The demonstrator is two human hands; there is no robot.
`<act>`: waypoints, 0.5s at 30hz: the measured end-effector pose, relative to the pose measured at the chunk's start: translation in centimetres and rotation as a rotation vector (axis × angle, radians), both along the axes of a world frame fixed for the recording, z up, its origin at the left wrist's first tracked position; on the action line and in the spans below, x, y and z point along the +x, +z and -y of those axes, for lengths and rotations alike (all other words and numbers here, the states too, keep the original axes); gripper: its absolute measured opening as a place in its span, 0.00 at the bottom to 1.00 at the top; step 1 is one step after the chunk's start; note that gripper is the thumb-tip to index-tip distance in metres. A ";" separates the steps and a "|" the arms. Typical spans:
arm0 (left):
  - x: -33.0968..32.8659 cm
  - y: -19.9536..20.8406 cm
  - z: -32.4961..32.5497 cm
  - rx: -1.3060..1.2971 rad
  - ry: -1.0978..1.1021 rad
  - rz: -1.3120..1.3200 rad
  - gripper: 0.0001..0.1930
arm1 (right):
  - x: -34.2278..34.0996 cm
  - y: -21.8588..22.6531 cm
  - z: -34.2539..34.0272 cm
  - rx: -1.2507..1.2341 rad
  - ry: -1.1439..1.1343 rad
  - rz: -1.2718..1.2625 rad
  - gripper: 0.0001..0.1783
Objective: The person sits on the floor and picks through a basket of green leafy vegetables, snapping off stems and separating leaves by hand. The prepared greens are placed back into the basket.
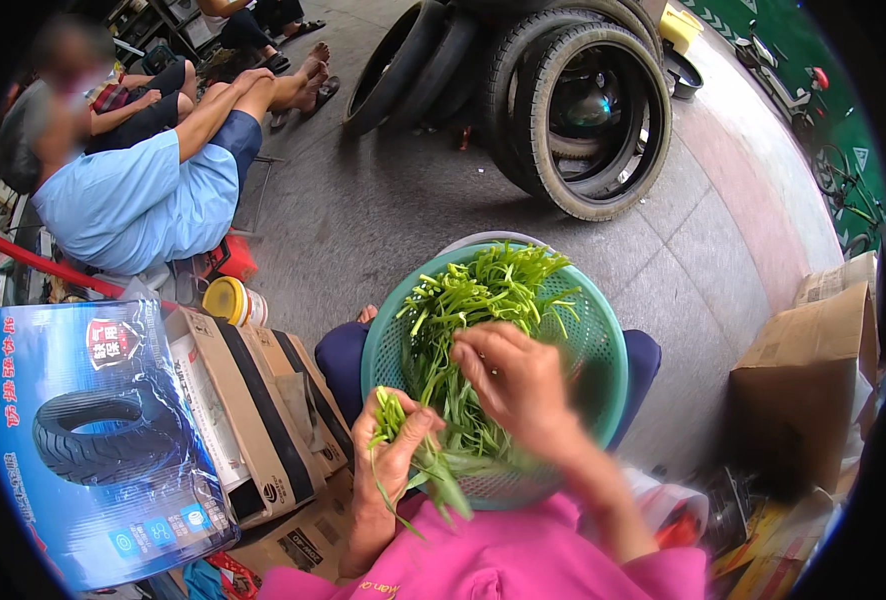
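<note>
A green perforated plastic basket (615,345) rests on my lap, heaped with leafy greens (488,285) that look like water spinach. Their pale cut stems point away from me, and the leaves lie nearer. Over the basket's near left rim, my left hand (395,450) is closed around a small bunch of water spinach (443,485), its leaves hanging down beside the thumb. My right hand (513,378) hovers above the heap, slightly smeared by motion, with its fingers curled against the thumb. Whatever those fingers may hold is hidden.
Cardboard boxes (293,400) and a blue tyre box (103,440) crowd my left. Another carton (808,375) stands at right. Black tyres (543,130) lean together ahead on the pavement. A seated person in a blue shirt (148,205) is at far left, near a yellow-lidded tub (233,302).
</note>
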State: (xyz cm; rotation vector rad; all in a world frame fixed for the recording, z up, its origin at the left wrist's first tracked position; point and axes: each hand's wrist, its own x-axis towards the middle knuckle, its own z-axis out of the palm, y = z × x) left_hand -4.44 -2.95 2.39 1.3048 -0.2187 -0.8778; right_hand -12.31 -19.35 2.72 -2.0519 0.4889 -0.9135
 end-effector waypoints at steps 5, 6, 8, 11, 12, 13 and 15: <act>1.8 -1.3 -1.6 -0.019 0.091 -0.083 0.18 | 1.7 -3.3 2.0 -0.403 -0.087 -0.497 0.05; 2.1 -1.2 -2.0 0.001 0.108 -0.093 0.18 | 1.7 -3.4 2.0 -0.411 -0.032 -0.494 0.04; 2.9 -1.8 -3.1 -0.071 0.121 -0.254 0.11 | 1.2 -3.3 1.8 -0.427 0.073 -0.496 0.03; 3.2 -1.4 -2.8 -0.099 0.164 -0.139 0.06 | 0.2 -1.8 0.5 -0.302 0.032 -0.418 0.06; 3.4 -1.4 -2.9 -0.091 0.173 -0.099 0.06 | -0.3 -1.4 0.3 -0.263 0.022 -0.352 0.07; 3.4 -1.1 -3.0 -0.080 0.183 -0.052 0.06 | -1.0 -1.0 0.3 -0.200 0.018 -0.268 0.08; 3.6 -0.8 -2.9 -0.077 0.166 0.025 0.07 | -2.8 0.6 0.9 -0.044 0.008 -0.183 0.08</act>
